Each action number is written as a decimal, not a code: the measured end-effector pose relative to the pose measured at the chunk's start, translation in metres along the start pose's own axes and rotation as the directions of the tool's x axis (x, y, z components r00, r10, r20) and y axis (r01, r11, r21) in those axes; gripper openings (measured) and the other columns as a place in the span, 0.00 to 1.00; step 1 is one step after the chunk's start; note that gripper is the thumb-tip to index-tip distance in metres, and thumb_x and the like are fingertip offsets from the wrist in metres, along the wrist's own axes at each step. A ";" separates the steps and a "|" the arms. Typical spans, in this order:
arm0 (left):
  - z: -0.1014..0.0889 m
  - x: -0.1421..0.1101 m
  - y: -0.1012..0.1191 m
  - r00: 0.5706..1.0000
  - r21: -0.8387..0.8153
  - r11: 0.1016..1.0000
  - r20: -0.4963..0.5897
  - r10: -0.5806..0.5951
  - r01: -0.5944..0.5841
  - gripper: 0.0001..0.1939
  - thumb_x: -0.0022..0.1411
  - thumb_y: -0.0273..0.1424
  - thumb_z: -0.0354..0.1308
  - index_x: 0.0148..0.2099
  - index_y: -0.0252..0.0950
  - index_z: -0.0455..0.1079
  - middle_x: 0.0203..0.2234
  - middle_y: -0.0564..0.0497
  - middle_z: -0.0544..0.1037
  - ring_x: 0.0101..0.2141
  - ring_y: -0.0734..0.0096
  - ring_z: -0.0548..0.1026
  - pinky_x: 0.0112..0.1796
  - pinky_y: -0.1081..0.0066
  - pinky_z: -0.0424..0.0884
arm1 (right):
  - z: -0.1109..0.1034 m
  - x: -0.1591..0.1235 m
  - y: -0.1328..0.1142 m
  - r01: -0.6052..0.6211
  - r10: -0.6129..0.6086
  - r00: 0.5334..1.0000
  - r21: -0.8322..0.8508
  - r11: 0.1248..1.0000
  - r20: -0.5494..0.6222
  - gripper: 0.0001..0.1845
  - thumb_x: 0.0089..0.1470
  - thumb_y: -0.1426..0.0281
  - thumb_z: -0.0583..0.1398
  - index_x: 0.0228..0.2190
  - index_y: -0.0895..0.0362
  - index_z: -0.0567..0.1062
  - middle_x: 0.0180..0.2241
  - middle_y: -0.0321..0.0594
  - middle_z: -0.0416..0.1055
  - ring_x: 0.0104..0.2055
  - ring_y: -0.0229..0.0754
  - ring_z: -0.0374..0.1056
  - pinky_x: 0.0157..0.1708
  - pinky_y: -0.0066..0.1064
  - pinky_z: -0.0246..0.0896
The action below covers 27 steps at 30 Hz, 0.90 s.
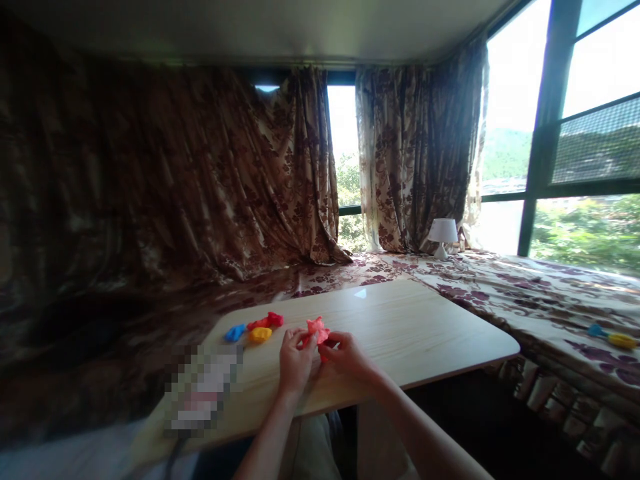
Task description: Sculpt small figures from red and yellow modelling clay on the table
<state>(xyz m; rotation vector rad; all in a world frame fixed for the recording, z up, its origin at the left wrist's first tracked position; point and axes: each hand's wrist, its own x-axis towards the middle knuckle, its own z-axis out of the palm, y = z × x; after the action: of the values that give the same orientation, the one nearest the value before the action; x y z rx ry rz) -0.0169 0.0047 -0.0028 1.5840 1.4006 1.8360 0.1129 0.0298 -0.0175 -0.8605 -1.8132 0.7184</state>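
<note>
Both my hands meet over the near middle of a light wooden table (410, 327). My left hand (294, 363) and my right hand (347, 357) are closed in a pinch on a small pink-red lump of soft clay (318, 329) held just above the tabletop. To the left of it on the table lie a blue piece (235, 332), a yellow-orange piece (260, 335) and a red piece (267, 321), close together.
A blurred-out object (200, 387) lies at the table's near left. A patterned cloth (525, 287) covers the bench at right, bearing a small white lamp (443, 237) and blue and yellow pieces (613, 337). Patterned curtains (200, 180) hang behind, windows at right.
</note>
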 end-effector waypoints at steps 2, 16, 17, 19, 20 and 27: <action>-0.001 0.001 0.003 1.000 0.025 1.000 0.001 -0.005 0.005 0.12 0.47 0.39 0.58 0.26 0.35 0.74 0.31 0.47 0.71 0.35 0.65 0.70 0.33 0.70 0.68 | 0.002 0.002 -0.002 0.007 -0.007 1.000 -0.001 1.000 -0.008 0.07 0.45 0.72 0.57 0.21 0.61 0.75 0.18 0.32 0.67 0.23 0.33 0.59 0.23 0.23 0.51; 0.007 0.007 0.010 0.996 -0.020 0.997 0.046 -0.080 0.081 0.12 0.46 0.38 0.60 0.24 0.33 0.73 0.24 0.49 0.73 0.30 0.66 0.72 0.35 0.69 0.66 | -0.002 0.000 -0.011 0.017 -0.016 1.000 0.171 0.985 -0.007 0.14 0.48 0.65 0.56 0.20 0.62 0.73 0.17 0.31 0.61 0.21 0.32 0.54 0.22 0.24 0.48; 0.007 0.007 0.010 0.995 -0.021 0.997 0.054 -0.078 0.080 0.12 0.46 0.38 0.60 0.24 0.33 0.74 0.24 0.49 0.73 0.30 0.66 0.72 0.35 0.69 0.66 | -0.002 0.000 -0.011 0.024 -0.019 0.999 0.167 0.986 -0.029 0.13 0.48 0.65 0.57 0.21 0.62 0.73 0.17 0.32 0.62 0.22 0.32 0.54 0.23 0.24 0.49; 0.006 0.005 0.008 0.995 -0.028 0.997 0.063 -0.075 0.077 0.11 0.46 0.38 0.60 0.25 0.33 0.74 0.25 0.49 0.74 0.31 0.66 0.72 0.35 0.69 0.67 | -0.002 0.000 -0.011 0.036 -0.028 0.998 0.141 0.989 -0.058 0.13 0.48 0.66 0.57 0.20 0.61 0.73 0.17 0.32 0.63 0.22 0.33 0.56 0.23 0.25 0.50; 0.006 0.005 0.007 0.995 -0.038 0.996 0.066 -0.072 0.074 0.11 0.47 0.37 0.60 0.26 0.33 0.74 0.26 0.49 0.74 0.32 0.66 0.72 0.35 0.70 0.67 | -0.002 0.000 -0.011 0.047 -0.040 0.998 0.114 0.992 -0.058 0.12 0.48 0.67 0.57 0.19 0.61 0.73 0.17 0.32 0.64 0.22 0.33 0.56 0.23 0.25 0.51; -0.001 0.002 -0.001 0.996 -0.133 0.990 0.085 -0.026 0.037 0.11 0.49 0.36 0.59 0.32 0.35 0.76 0.32 0.48 0.74 0.37 0.65 0.71 0.38 0.69 0.67 | -0.006 -0.003 -0.016 0.147 -0.150 0.989 -0.137 0.980 -0.012 0.12 0.51 0.73 0.55 0.19 0.58 0.74 0.24 0.35 0.69 0.29 0.36 0.63 0.34 0.27 0.55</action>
<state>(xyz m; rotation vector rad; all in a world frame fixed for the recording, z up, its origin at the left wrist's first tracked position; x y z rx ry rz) -0.0187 0.0058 -0.0026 1.5438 1.2313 1.7849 0.1151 0.0191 -0.0047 -0.8076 -1.9007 0.4939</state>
